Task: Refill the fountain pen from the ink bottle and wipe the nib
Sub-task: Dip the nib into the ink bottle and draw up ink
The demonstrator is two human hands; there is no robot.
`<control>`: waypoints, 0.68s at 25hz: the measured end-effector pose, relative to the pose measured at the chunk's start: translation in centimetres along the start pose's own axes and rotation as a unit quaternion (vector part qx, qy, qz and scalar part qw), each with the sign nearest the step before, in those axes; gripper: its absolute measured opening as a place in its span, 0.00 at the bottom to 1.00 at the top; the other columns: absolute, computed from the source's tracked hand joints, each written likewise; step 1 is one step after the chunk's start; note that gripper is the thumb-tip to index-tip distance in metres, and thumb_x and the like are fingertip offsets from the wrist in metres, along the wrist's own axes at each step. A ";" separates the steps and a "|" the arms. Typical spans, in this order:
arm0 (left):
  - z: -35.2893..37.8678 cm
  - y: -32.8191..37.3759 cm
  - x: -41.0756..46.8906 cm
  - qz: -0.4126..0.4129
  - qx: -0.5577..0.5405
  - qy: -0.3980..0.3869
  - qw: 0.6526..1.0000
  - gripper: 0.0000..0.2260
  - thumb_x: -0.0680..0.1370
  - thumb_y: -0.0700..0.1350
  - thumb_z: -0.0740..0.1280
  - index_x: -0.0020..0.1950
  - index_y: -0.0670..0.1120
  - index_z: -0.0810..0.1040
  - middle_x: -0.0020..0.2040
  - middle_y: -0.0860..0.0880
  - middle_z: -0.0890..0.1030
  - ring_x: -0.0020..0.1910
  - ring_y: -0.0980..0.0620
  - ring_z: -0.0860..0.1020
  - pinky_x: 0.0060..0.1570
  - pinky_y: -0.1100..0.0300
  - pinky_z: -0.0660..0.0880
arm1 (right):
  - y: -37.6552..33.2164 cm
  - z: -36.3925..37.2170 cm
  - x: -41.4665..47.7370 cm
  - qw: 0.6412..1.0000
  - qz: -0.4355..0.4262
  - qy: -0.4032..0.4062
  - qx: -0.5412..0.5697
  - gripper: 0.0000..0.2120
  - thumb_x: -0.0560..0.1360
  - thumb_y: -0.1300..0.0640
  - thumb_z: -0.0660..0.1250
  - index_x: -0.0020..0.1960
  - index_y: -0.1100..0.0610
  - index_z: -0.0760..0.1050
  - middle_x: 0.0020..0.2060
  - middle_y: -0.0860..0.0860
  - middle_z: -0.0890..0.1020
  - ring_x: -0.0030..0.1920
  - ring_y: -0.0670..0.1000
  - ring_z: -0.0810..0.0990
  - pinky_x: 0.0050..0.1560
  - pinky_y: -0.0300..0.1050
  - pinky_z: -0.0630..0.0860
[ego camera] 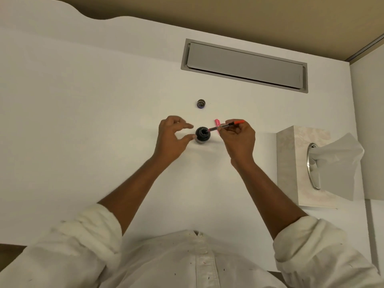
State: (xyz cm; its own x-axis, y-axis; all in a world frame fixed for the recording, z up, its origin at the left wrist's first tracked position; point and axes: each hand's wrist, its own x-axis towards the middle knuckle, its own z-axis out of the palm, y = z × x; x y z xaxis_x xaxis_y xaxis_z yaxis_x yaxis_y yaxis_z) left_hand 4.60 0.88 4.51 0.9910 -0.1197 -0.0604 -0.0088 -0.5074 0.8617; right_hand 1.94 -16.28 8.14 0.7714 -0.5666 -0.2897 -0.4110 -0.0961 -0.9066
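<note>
A smooth white desk (83,121) carries all items. The left hand (171,140) hovers released, fingers curled beside the round dark glass ink bottle (202,135). The right hand (239,138) grips the slender fountain pen (225,126), nib in the bottle's mouth. A marbled tissue box (291,163) stands right.

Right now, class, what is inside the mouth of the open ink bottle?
The front end of the fountain pen, held by the right hand, dips into the ink bottle. The nib itself is hidden inside the dark opening, and the ink level cannot be seen.
</note>
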 end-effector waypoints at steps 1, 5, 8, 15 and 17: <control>0.1 0.0 1.0 0.015 0.002 -0.020 1.000 0.12 0.68 0.45 0.76 0.50 0.48 0.83 0.51 0.51 0.75 0.54 0.53 0.70 0.51 0.77 0.64 | 0.0 0.1 0.2 1.000 -0.017 -0.008 -0.016 0.09 0.68 0.60 0.76 0.40 0.50 0.76 0.38 0.49 0.84 0.40 0.46 0.84 0.47 0.40 0.80; 0.5 1.1 4.0 0.020 -0.040 -0.099 0.994 0.09 0.71 0.41 0.72 0.51 0.43 0.83 0.55 0.46 0.79 0.51 0.57 0.73 0.47 0.81 0.63 | 0.0 0.3 1.3 0.996 -0.046 -0.040 -0.063 0.09 0.69 0.63 0.73 0.41 0.52 0.76 0.41 0.52 0.85 0.42 0.49 0.84 0.49 0.44 0.81; 0.5 1.2 5.3 -0.009 -0.091 -0.162 0.983 0.08 0.74 0.39 0.69 0.52 0.41 0.82 0.58 0.46 0.78 0.53 0.56 0.75 0.48 0.80 0.66 | -0.1 0.5 1.9 0.992 -0.051 -0.080 -0.089 0.09 0.68 0.65 0.73 0.44 0.56 0.76 0.42 0.53 0.85 0.43 0.50 0.84 0.50 0.45 0.81; 0.9 0.0 6.5 -0.013 -0.084 -0.266 0.960 0.09 0.73 0.38 0.70 0.53 0.43 0.82 0.60 0.48 0.77 0.58 0.56 0.74 0.54 0.76 0.66 | -1.1 1.0 3.3 0.974 -0.071 -0.143 -0.162 0.11 0.68 0.66 0.72 0.41 0.52 0.75 0.40 0.52 0.85 0.41 0.50 0.84 0.45 0.47 0.81; 1.4 -0.1 6.5 -0.005 -0.083 -0.275 0.958 0.10 0.72 0.39 0.71 0.53 0.43 0.82 0.60 0.49 0.77 0.59 0.55 0.74 0.57 0.73 0.65 | -1.2 1.2 3.5 0.966 -0.084 -0.152 -0.194 0.08 0.68 0.65 0.73 0.44 0.56 0.77 0.40 0.53 0.85 0.42 0.51 0.84 0.44 0.43 0.80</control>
State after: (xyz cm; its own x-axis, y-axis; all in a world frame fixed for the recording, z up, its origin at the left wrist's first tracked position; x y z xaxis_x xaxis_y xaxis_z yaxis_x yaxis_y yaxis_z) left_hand 10.88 -1.04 3.31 0.7707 -0.5694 -0.2861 0.0675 -0.3736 0.9251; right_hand 5.75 -17.16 7.82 0.9259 -0.2561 -0.2778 -0.3727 -0.4981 -0.7830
